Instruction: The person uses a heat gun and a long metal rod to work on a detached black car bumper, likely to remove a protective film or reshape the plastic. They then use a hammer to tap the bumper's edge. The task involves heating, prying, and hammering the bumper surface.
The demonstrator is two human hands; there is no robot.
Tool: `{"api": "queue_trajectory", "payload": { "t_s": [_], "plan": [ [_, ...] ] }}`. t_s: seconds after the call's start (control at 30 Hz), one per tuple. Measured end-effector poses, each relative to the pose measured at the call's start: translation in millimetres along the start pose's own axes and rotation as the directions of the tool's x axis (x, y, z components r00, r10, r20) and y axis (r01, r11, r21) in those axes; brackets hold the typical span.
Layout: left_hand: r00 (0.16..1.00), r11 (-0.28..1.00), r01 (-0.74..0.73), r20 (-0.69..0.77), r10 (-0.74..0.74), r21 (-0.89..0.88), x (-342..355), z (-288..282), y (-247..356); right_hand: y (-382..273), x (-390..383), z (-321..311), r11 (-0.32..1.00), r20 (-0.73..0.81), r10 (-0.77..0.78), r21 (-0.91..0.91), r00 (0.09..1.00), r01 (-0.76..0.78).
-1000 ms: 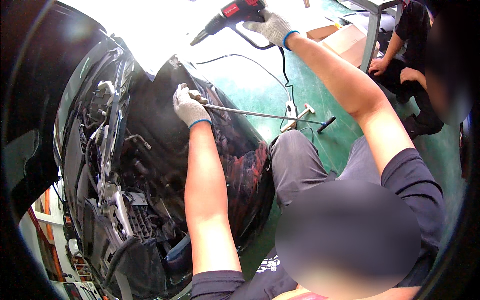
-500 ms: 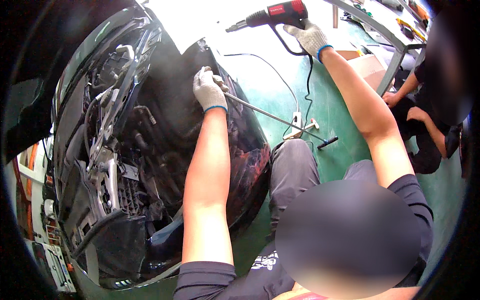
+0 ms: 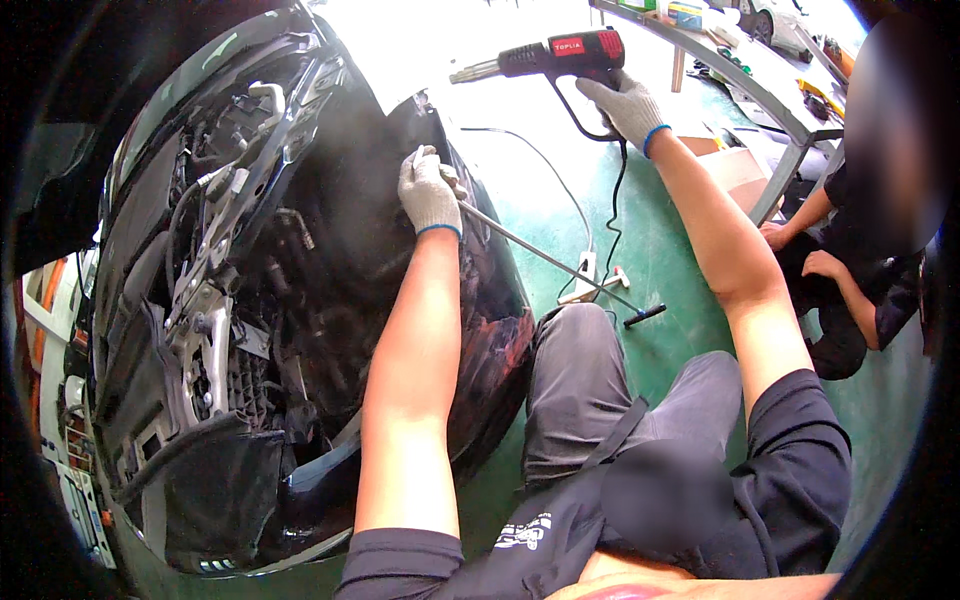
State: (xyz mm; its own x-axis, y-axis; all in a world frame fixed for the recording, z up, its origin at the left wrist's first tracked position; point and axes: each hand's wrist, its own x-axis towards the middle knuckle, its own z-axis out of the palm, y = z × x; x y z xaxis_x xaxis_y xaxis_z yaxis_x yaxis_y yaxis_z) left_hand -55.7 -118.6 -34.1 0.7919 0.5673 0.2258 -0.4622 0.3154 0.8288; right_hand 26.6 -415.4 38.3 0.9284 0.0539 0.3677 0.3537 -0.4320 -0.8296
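Head view shows a dark car front end filling the left; a metal rod slants down and rightward from above its edge; a red-and-black heat gun lies nearly level, up and right of the rod's upper end. Gloved right hand is wrapped about the heat gun's grip; gloved left hand, curled round the rod's upper end, sits below and left of the nozzle, which points left

Head view: left head-worn fisheye, facing downward; the wearer's torso lies near, the left hand and right hand farther away.
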Motion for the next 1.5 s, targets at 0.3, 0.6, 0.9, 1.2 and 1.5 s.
{"api": "queue_trajectory", "payload": {
  "t_s": [0.3,0.6,0.9,1.2,1.5],
  "plan": [
    [0.999,0.998,0.05,0.009,-0.049,-0.037,1,4,0,17,12,4,0.985,-0.132,-0.162,-0.078,0.978,0.153],
    [1.0,0.999,-0.005,-0.002,0.005,0.047,-5,7,5,17,11,0,0.985,-0.128,-0.173,-0.023,0.976,0.172],
    [1.0,0.997,-0.006,0.001,0.006,0.072,-2,8,-2,34,37,15,0.933,-0.258,-0.36,-0.091,0.896,0.349],
    [1.0,0.996,0.008,-0.003,-0.008,0.084,-4,10,3,23,30,-6,0.976,-0.129,-0.217,0.002,0.968,0.22],
    [1.0,0.995,-0.007,0.021,0.005,0.104,0,7,-10,54,39,-11,0.958,-0.149,-0.287,-0.019,0.946,0.287]
  ]
}}
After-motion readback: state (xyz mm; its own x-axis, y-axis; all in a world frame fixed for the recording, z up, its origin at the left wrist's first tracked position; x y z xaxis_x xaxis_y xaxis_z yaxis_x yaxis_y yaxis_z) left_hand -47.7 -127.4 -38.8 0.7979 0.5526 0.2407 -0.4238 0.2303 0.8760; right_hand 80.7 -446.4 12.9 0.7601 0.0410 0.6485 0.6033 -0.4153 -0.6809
